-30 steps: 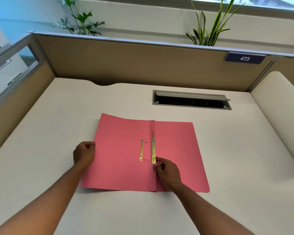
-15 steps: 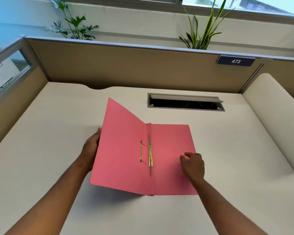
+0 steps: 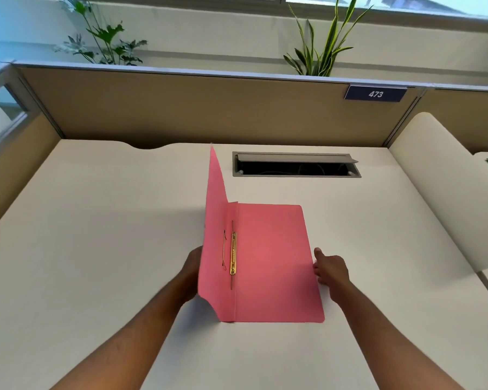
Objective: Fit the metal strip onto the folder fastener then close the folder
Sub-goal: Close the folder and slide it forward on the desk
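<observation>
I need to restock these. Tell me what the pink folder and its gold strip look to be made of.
Pink folder: thin matte card, it seems; the raised cover bends at its lower corner and shows no gloss.
Gold strip: probably brass-coloured metal; it is shiny, narrow and straight beside the spine fold.

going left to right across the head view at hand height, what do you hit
left hand → raised folder cover → thin fastener prongs → gold metal strip → flat folder back → right hand
</observation>
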Motion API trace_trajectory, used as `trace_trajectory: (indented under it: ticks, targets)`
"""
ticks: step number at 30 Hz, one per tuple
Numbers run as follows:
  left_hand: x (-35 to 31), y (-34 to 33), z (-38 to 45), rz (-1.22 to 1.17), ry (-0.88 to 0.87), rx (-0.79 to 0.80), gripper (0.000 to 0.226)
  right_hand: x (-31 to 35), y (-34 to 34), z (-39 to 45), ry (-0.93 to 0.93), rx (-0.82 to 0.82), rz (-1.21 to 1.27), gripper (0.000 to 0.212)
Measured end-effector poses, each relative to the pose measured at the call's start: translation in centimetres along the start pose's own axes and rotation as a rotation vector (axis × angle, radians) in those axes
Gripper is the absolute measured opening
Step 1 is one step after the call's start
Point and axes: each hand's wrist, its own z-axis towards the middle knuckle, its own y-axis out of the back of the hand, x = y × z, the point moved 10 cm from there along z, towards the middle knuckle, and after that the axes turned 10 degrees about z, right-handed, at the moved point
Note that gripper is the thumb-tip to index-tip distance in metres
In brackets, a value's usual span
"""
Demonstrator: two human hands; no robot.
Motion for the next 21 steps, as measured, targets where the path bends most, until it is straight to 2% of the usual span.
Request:
trace_trajectory:
  ticks: [4,6,13,18,21]
  targets:
    - [1.4,0.1,1.5,0.108,0.024,-0.025,0.029,-0.7,-0.7,0.1,-0.088,0.099,0.231,0.046]
    - [2.4,0.6,2.4,0.097,0.049,-0.047,0.039,-0.7,-1.0,-0.2,-0.131,0.147,0.290,0.050]
    - [2.0,0.0,2.3,0.161,0.030,-0.115,0.020,-1.0,-1.0,0.0,-0.236,0.258,0.347,0.071]
    - [1.7,-0.6,2.4,0.385,-0.023,-0.163,0.029,-1.0,-0.8,0.1,-0.290,0.305,0.381,0.076]
    - [1.1,-1.2,2.6,0.524,-0.057,-0.194,0.014,-1.0,-0.8,0.1,-0.288,0.319,0.376,0.075]
